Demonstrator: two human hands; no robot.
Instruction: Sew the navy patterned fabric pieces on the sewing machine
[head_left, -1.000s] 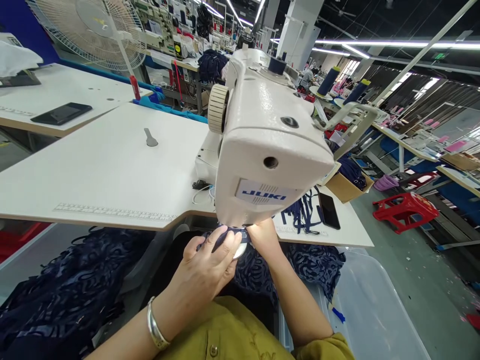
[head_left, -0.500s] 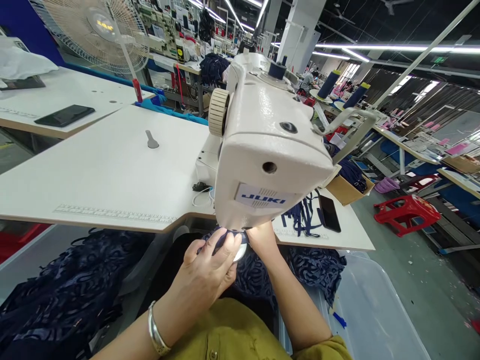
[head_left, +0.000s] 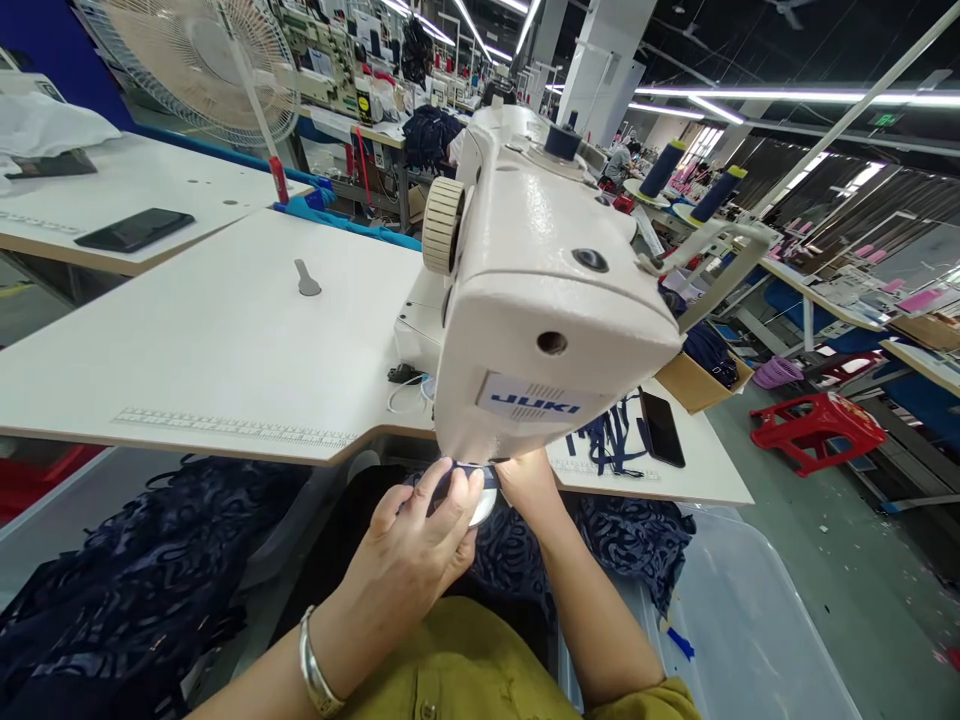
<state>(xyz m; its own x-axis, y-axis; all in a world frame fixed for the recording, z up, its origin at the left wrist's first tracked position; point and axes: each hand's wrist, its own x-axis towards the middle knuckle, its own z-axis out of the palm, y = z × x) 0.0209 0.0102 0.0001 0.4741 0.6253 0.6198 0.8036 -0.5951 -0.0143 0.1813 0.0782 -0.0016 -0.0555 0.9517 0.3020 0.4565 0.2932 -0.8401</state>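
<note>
A white sewing machine (head_left: pixel 555 320) fills the middle of the view, its head hiding the needle area. Just below it, my left hand (head_left: pixel 424 530) is closed, thumb and fingers pinching dark navy fabric (head_left: pixel 491 480) at the machine's arm. My right hand (head_left: pixel 529 485) sits on the other side of the same fabric, close under the head; its fingertips are hidden by the machine. Patterned navy cloth (head_left: pixel 510 550) hangs down between my forearms, and more of it (head_left: pixel 637 545) drapes to the right below the table edge.
Navy straps (head_left: pixel 607 435) and a phone (head_left: pixel 661 428) lie right of the machine on the white table (head_left: pixel 247 330). Piled navy garments (head_left: pixel 150 580) fill a bin at left; a clear plastic bin (head_left: pixel 750 600) stands at right. A fan (head_left: pixel 202 60) is behind left, a red stool (head_left: pixel 817 430) on the floor.
The view has shifted slightly, so the machine appears a little lower and further right. Both hands keep almost the same position at the fabric.
</note>
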